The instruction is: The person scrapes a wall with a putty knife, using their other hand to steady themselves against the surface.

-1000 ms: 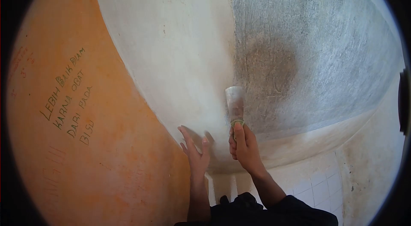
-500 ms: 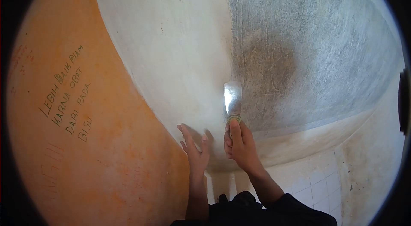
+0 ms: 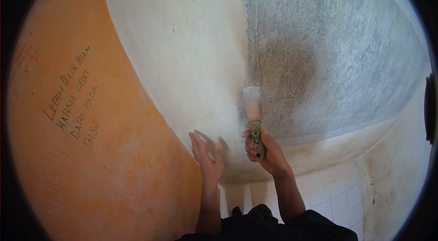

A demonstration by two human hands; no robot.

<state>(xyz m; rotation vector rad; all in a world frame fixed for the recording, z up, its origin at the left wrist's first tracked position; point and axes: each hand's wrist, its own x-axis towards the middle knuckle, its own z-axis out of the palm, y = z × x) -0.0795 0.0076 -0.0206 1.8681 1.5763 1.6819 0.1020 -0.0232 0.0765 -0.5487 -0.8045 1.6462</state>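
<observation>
A putty knife (image 3: 252,104) with a wide metal blade and a worn green handle is in my right hand (image 3: 273,155). Its blade points up the wall and overlaps the line where the white strip (image 3: 182,49) meets the rough grey patch (image 3: 337,45). The handle lies across my fingers, its butt end with a dark hole showing. Lower on the white strip, my left hand (image 3: 208,161) is open, fingers pointing up and thumb apart, casting a shadow on the wall.
To the left is an orange wall (image 3: 118,140) with handwritten green lettering (image 3: 75,90). White floor tiles (image 3: 340,200) show at the lower right. A dark object (image 3: 430,108) stands at the right edge. A brownish shadow (image 3: 287,67) falls on the grey patch.
My right hand has turned and shifted slightly right, so the putty knife's handle now shows and its blade tilts differently. My left hand stays almost where it was.
</observation>
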